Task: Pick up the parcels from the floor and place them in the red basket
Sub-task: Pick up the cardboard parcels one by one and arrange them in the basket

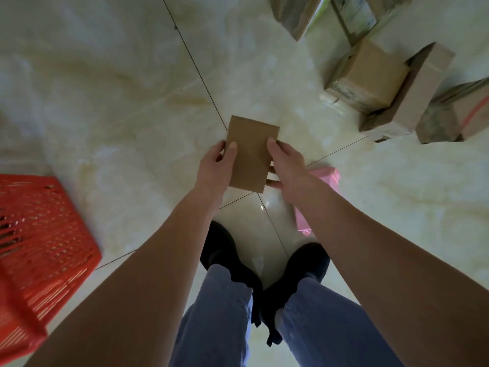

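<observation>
A small flat brown cardboard parcel (250, 152) is held up above the floor at the middle of the view. My left hand (215, 168) grips its left edge with the thumb on top. My right hand (285, 162) grips its right edge, thumb on top and fingers underneath. The red plastic basket (39, 247) stands on the floor at the far left, its perforated wall facing me. A pink soft parcel (324, 176) lies on the floor under my right forearm, partly hidden. Several cardboard parcels (370, 75) lie at the upper right.
The floor is glossy cream tile with dark grout lines. My two feet in black shoes (222, 250) stand below the held parcel. Among the boxes at the upper right are a long narrow one (412, 94) and one with a red band (460, 112).
</observation>
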